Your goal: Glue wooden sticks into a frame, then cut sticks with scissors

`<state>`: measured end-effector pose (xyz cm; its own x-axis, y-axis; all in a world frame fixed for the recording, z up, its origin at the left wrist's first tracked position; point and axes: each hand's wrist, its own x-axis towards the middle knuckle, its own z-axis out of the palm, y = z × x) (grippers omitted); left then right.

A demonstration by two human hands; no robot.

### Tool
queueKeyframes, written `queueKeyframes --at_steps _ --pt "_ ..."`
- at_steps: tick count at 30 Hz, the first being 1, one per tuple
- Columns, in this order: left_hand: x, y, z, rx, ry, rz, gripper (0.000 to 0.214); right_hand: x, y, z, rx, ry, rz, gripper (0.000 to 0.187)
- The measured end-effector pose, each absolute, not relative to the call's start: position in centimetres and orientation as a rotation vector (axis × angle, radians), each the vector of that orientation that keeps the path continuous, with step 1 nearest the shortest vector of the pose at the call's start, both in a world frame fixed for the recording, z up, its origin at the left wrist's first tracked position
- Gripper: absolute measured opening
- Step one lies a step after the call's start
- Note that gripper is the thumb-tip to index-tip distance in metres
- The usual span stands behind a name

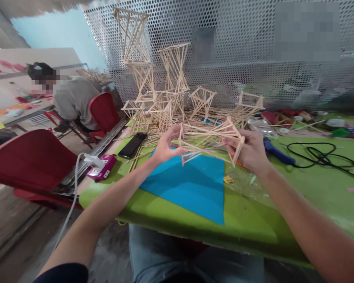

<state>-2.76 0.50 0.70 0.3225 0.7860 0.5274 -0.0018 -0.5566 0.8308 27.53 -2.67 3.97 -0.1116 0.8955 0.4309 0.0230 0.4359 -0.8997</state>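
A lattice frame of thin wooden sticks (208, 133) is held sideways above a blue sheet (191, 181) on the green table. My right hand (250, 151) grips its right end, with the fingers partly hidden behind the sticks. At the left end, my left hand (169, 145) has its thumb and fingers curved around the frame's edge. To the right of my right hand lies a blue glue gun (279, 152) with a black cord. Behind the frame is a heap of loose wooden sticks (162, 127).
Several stick towers, among them a tall one (135, 39), stand at the back against a perforated metal screen (238, 63). A phone (132, 144) and a purple power adapter (102, 167) lie at the left. A person (76, 96) sits beyond red chairs (29, 161).
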Motion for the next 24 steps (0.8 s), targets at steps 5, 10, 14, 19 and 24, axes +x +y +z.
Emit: queueKeyframes --at_steps 5,10,14,19,24 --pt "-3.1 1.0 0.5 1.875 0.696 1.445 0.106 27.3 -2.7 4.8 -0.844 -1.321 0.915 0.032" --pt "-3.2 1.7 0.4 1.873 0.779 1.585 0.115 27.7 -2.1 5.5 -0.759 -1.164 0.747 0.028" --pt "-3.1 2.1 0.1 1.878 0.827 1.616 0.122 28.9 -1.2 5.1 -0.713 -1.098 0.663 0.017" --pt "-3.3 2.8 -0.9 1.960 0.759 1.705 0.113 29.5 -0.4 4.5 -0.755 -1.137 0.623 0.020" --pt "-3.6 3.1 -0.8 2.052 0.701 1.806 0.113 28.0 -0.9 4.4 -0.711 -1.097 0.688 0.016"
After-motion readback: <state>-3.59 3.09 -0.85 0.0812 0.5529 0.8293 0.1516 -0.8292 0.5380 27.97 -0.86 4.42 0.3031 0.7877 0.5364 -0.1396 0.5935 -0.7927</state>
